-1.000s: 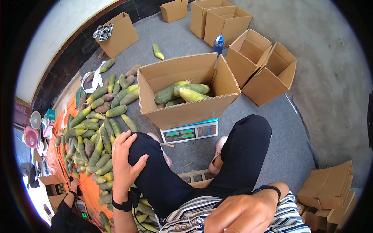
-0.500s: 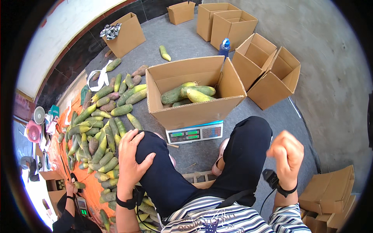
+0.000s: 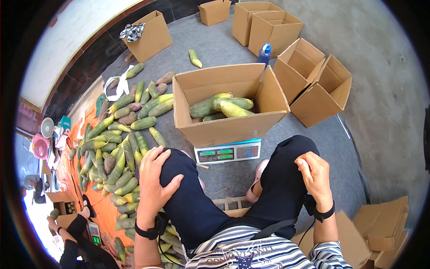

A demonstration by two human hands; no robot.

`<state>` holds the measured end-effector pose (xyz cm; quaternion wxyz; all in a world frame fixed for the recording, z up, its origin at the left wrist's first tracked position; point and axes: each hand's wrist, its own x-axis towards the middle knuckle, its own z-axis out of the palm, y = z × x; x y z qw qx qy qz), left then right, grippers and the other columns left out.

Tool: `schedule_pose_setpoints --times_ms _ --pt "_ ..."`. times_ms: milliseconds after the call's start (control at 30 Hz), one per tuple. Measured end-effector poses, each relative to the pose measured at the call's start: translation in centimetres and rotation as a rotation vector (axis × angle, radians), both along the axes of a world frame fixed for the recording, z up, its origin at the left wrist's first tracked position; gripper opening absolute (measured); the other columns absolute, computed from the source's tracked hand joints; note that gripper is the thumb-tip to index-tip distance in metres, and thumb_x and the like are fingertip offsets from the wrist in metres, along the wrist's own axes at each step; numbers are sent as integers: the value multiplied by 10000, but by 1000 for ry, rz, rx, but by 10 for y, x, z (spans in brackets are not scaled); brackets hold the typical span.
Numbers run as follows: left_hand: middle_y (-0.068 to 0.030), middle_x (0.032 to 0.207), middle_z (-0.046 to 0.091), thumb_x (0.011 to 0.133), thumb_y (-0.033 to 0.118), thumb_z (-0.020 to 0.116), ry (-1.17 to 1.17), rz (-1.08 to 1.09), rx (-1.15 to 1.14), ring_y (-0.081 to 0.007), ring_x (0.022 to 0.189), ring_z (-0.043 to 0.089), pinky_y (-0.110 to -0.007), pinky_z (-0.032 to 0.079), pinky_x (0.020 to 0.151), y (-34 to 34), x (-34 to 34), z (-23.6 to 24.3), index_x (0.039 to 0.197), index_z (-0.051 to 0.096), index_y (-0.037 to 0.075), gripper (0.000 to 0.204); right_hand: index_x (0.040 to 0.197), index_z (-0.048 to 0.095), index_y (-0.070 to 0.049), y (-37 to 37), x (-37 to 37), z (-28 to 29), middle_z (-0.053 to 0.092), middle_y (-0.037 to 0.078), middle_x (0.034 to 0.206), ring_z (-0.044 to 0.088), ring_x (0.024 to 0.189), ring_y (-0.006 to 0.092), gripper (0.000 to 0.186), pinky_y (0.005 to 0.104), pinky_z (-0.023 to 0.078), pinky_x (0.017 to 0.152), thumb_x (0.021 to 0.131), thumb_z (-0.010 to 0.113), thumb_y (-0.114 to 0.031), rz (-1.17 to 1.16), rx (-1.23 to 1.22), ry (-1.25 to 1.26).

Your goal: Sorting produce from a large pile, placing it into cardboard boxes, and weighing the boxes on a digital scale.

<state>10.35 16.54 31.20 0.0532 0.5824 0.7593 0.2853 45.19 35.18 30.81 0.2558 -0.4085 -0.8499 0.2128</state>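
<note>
Your open cardboard box (image 3: 228, 105) sits on the scale (image 3: 228, 152) just in front of your knees, a few green-yellow papayas (image 3: 221, 107) in its far half. Your left hand (image 3: 154, 181) lies spread on your left knee; your right hand (image 3: 316, 175) is curled loosely, holding nothing. Loading only the far half could tip the box off the scale toward the empty boxes (image 3: 313, 83) beside it.

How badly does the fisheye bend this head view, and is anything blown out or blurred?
Head view: edges of the open box and scale bow outward; a black rim surrounds the circular picture. The lower left corner near the pile of papayas is overexposed. Both hands, left hand and right hand, look sharp; light is soft and even.
</note>
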Motion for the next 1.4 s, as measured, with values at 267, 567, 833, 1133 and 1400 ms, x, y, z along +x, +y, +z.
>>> schedule_pose_setpoints --times_ms 267,567,833,1133,1400 --pt "-160 1323 535 701 162 785 23 19 21 -370 1272 467 -464 361 1080 -6 -2 1 1252 583 52 597 809 645 -25 -4 -6 3 606 98 713 603 623 252 150 337 463 577 874 691 -152 -1 -2 10" --pt "-179 1353 515 705 134 738 -12 -6 -14 -368 1284 447 -447 318 1109 0 -1 -4 1276 563 29 606 834 657 -32 2 0 -4 646 109 774 650 717 281 118 361 502 634 868 690 -140 59 44 48" --pt "-178 1408 478 788 155 665 -1 2 -56 -359 1330 413 -452 270 1138 -4 -1 -10 1325 526 18 571 968 659 -66 -5 75 8 674 114 911 664 831 301 198 375 530 727 899 665 -252 -369 64 -42" --pt "-184 1420 472 812 125 639 48 -58 -72 -358 1341 410 -447 267 1141 0 -5 -11 1351 507 15 566 1070 584 15 -90 264 -50 635 224 1106 648 967 384 591 454 531 814 784 743 -478 -1039 -220 -944" --pt "-205 1421 464 845 118 616 81 -75 -73 -364 1343 411 -442 266 1138 5 -7 -17 1355 494 -7 539 1277 549 68 -120 311 -53 647 263 1147 644 1047 373 841 434 509 935 823 642 -633 -1066 -736 -880"
